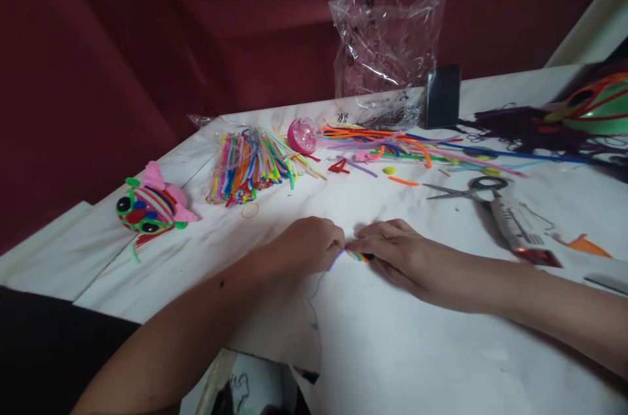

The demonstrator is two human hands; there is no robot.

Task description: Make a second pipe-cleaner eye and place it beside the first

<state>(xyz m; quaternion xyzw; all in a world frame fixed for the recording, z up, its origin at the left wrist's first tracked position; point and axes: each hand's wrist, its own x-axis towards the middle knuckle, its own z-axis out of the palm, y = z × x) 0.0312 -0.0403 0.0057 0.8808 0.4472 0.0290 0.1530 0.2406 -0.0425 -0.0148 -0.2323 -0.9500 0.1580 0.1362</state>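
My left hand [309, 243] and my right hand [392, 248] meet fingertip to fingertip low over the white table [417, 349]. Between them is a small striped piece made of coloured pipe cleaners [359, 256], orange, green and purple. My right hand's fingers are closed on it. My left hand is curled, pinching a purple pipe cleaner end [336, 259] that trails off the piece. Most of the piece is hidden under my fingers.
A striped pipe-cleaner fish with pink fins [151, 205] lies at the left. A bundle of coloured pipe cleaners [250, 166], a pink ball [301, 135] and loose pipe cleaners [392, 143] lie beyond my hands. Scissors [466, 190], a glue gun [520, 228] and a clear plastic bag [387, 35] are to the right.
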